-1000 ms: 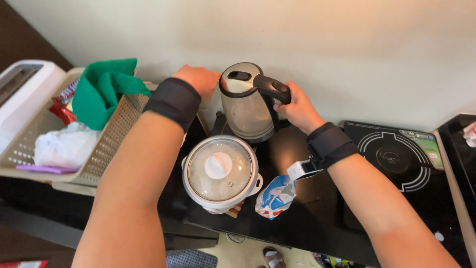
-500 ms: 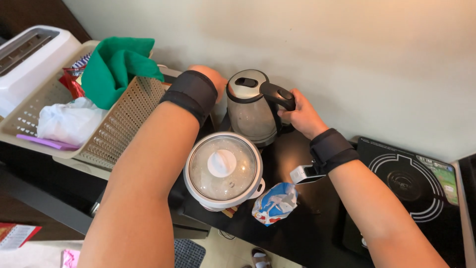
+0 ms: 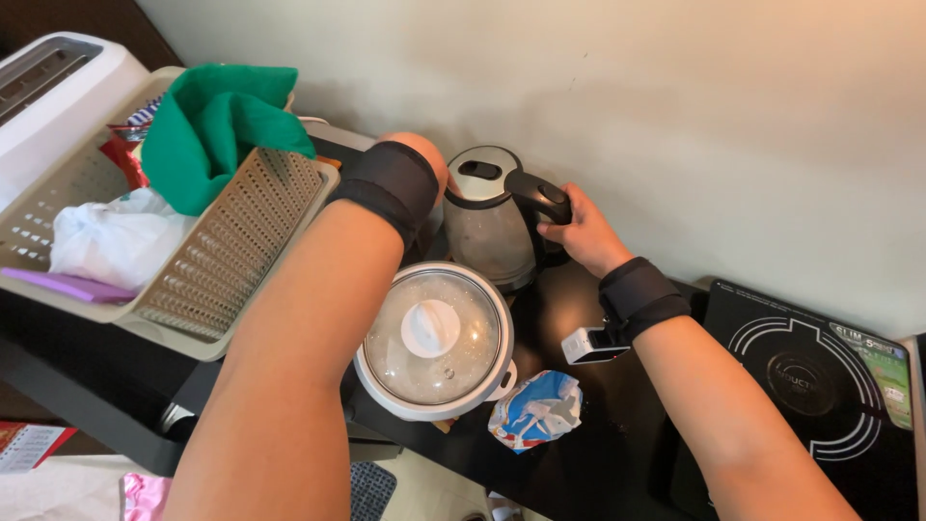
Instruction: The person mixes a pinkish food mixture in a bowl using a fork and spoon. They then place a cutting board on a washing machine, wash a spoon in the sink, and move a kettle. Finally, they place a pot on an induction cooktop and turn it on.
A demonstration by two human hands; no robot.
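The right hand [image 3: 579, 232] gripped the black handle of the steel electric kettle [image 3: 492, 227] at twelve o'clock of the white glass-lidded rice cooker [image 3: 434, 342] on the black desk [image 3: 598, 453], the left hand [image 3: 420, 154], grip hidden, behind its body; lifting it would need a firm hold.

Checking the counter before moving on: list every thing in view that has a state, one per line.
kettle: upright, lid shut, black handle gripped.
right hand: closed around the kettle handle.
left hand: behind the kettle, mostly hidden, grip unclear.
rice cooker: glass lid on.
plastic basket: tilted, holding a green cloth and a white bag.
small packet: crumpled, lying on the counter.
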